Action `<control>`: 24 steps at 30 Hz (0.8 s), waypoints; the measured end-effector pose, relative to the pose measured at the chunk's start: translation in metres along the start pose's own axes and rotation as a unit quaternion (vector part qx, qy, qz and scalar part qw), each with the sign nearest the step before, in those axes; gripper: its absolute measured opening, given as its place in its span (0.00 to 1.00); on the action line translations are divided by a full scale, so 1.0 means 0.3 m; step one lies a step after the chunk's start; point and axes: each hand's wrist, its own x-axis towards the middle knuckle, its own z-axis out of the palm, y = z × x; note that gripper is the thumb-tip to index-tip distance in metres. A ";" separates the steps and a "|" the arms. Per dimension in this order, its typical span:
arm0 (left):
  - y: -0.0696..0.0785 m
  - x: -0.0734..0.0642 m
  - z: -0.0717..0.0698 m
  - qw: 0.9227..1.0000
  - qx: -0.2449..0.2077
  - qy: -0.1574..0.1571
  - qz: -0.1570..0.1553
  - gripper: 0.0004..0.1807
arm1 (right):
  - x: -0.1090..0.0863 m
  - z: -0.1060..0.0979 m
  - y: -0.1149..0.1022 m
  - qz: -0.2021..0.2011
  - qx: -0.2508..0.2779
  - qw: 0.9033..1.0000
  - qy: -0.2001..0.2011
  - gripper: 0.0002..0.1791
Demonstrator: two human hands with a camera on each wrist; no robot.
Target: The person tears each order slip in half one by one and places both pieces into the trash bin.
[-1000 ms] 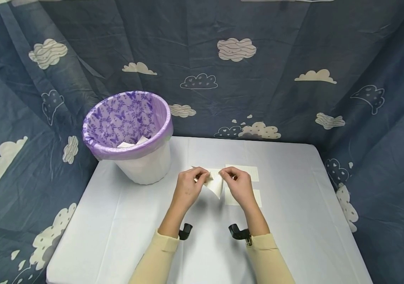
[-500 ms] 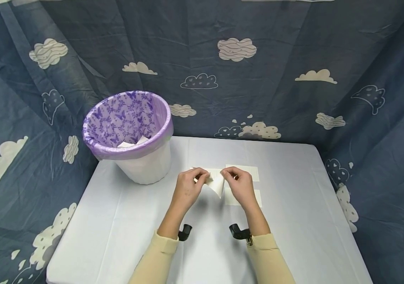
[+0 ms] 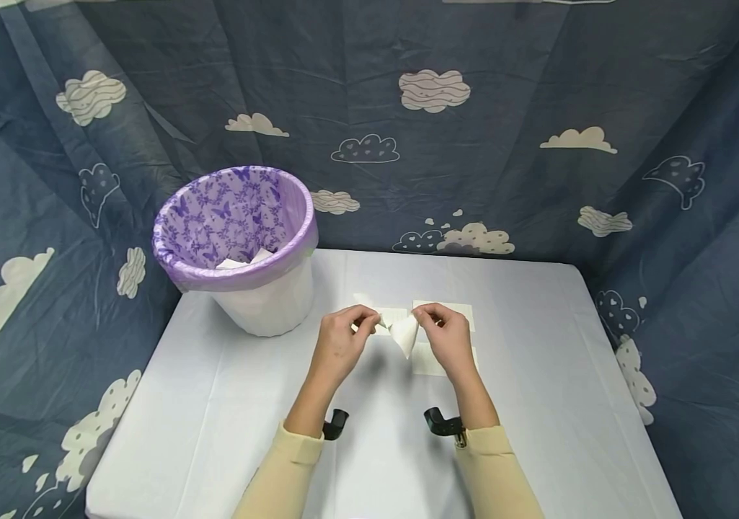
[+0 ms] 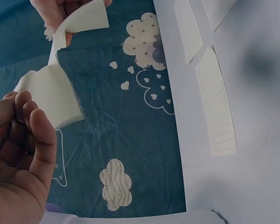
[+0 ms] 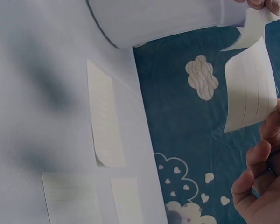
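Both hands pinch one cream sheet of note paper (image 3: pixel 404 333) above the table, ripped nearly across. In the left wrist view a narrow strip seems to join its two parts. My left hand (image 3: pixel 339 342) holds one part between thumb and fingertips; this part of the note paper (image 4: pixel 53 95) has a ragged edge. My right hand (image 3: pixel 443 337) pinches the edge of the other part, whose ruled lines show on the note paper (image 5: pixel 251 88) in the right wrist view. Under and behind the hands lie cream paper slips (image 3: pixel 453 315), one ruled slip (image 4: pixel 217 105) among them.
At the back left of the white-covered table (image 3: pixel 525 404) stands a white bin (image 3: pixel 272 306) with a purple butterfly-patterned liner (image 3: pixel 233 209). Pieces of paper (image 3: pixel 231 264) lie inside it. A dark blue cloud-print curtain (image 3: pixel 369 194) encloses the back and sides.
The hands have drawn slightly apart, left hand leftward and right hand rightward. Between them the note paper has ripped further, and its hanging corner has shifted right.
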 end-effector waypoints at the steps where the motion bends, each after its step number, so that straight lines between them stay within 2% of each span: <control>1: 0.001 0.000 -0.002 1.000 0.001 0.001 0.001 0.05 | 0.001 -0.001 0.002 0.000 -0.001 1.000 0.001 0.12; 14: 0.004 -0.001 -0.024 1.000 0.011 0.018 0.002 0.05 | 0.010 -0.017 0.023 0.011 -0.004 1.000 0.009 0.14; 24: -0.002 -0.004 -0.036 0.999 0.009 0.031 -0.009 0.07 | 0.010 -0.046 0.044 0.020 0.025 0.999 0.022 0.14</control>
